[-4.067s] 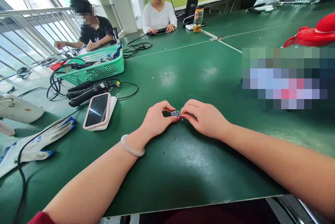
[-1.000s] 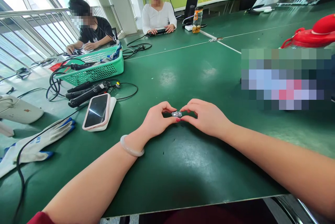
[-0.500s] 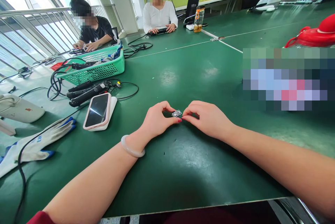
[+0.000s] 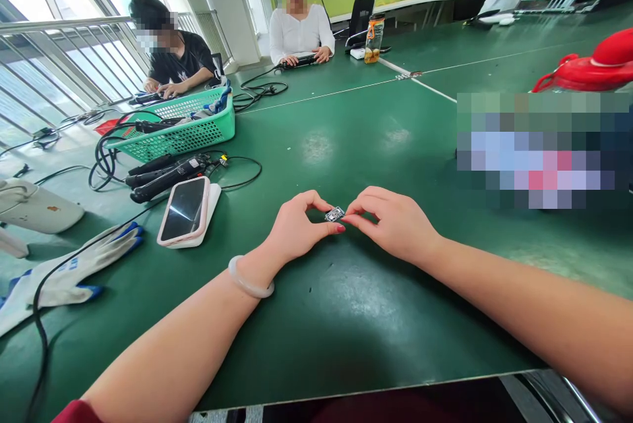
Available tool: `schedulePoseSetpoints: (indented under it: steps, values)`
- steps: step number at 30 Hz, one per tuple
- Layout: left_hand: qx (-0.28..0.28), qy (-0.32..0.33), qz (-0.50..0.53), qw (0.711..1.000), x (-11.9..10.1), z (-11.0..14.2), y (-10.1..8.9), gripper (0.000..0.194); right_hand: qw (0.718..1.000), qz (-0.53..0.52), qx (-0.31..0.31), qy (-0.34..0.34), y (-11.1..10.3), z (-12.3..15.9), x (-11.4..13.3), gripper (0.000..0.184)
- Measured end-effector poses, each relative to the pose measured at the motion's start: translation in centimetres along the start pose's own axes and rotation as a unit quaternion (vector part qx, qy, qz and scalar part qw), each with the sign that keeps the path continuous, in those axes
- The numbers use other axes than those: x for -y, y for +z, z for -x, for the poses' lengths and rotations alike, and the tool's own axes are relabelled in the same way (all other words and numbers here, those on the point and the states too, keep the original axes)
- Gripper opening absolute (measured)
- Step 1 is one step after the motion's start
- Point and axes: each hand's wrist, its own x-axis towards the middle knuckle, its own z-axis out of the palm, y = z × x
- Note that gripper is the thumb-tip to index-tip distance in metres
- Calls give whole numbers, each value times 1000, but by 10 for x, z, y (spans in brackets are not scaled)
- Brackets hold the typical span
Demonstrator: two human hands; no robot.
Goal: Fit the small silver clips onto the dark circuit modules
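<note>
A tiny dark circuit board [image 4: 335,214] is held just above the green table [image 4: 346,304] between both hands. My left hand [image 4: 297,228] pinches its left edge with thumb and forefinger; a pale bangle sits on that wrist. My right hand [image 4: 393,222] pinches the right edge with its fingers curled. Both forearms rest on the table.
A phone in a pink case [image 4: 184,209] lies on a white pad to the left, beside black handheld tools [image 4: 163,176] with cables and a green basket [image 4: 175,126]. A work glove [image 4: 64,275] lies at the near left. A red-lidded container [image 4: 593,64] stands right. Two people sit across the table.
Both hands stay where they were on the small board. The board has turned slightly between the fingertips. One seated person's hands have shifted.
</note>
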Motion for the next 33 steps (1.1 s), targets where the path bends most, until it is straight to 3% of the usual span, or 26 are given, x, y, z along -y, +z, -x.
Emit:
schedulePoseSetpoints:
  steps: [6, 13, 20, 24, 33]
  values:
    - [-6, 14, 20, 1000, -2, 1, -1, 34, 1000, -11, -27, -5, -1, 0, 2, 14]
    - [-14, 20, 8, 1000, -4, 2, 0, 35, 1000, -4, -7, 19, -3, 0, 4, 18]
    - [10, 26, 51, 998, -6, 2, -2, 32, 1000, -4, -24, 5, -3, 1, 3, 20]
    - [51, -12, 141, 989, -5, 0, -2, 29, 1000, -2, -27, -5, -3, 1, 2, 26]
    - [141, -144, 306, 930, -10, 0, -2, 36, 999, 42, -9, -20, 3, -2, 1, 41]
